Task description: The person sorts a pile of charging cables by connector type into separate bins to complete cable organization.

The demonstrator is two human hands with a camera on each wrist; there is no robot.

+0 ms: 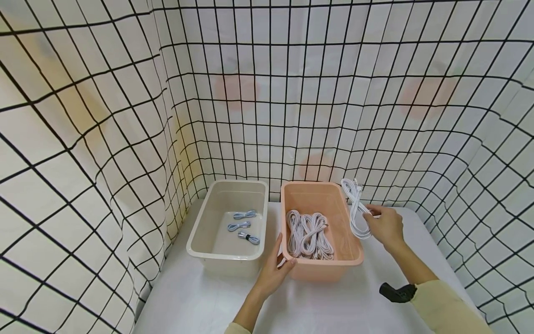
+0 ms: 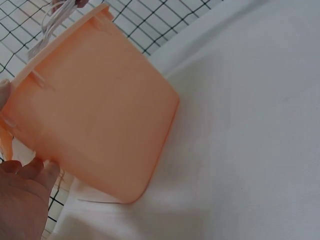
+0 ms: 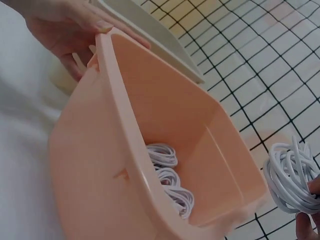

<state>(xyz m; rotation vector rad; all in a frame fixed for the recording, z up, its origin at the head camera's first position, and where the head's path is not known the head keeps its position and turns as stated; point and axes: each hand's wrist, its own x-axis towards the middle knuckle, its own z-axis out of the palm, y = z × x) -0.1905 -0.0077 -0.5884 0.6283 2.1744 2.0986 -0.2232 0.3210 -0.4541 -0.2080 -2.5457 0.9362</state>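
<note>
At its near-left corner, the orange plastic bin [image 1: 329, 273] is gripped by my left hand [image 1: 273, 272], thumb on the rim and fingers along the outer wall. Several coiled white cables [image 1: 308, 234] lie inside that bin. Beyond its right rim, my right hand [image 1: 387, 227] holds up a bundled white cable [image 1: 354, 204] by its lower end. The right wrist view shows the bundle's loops [image 3: 290, 177] close up, with fingertips at its edge. Only the bin's outer wall [image 2: 100, 100] fills the left wrist view.
To the left stands a cream bin [image 1: 208, 227] with 3 small grey-blue cable bundles [image 1: 239, 225] inside. Both bins rest on a white-covered table [image 1: 187, 297]. Black grid netting [image 1: 267, 106] before pale cloth encloses the table's back and sides.
</note>
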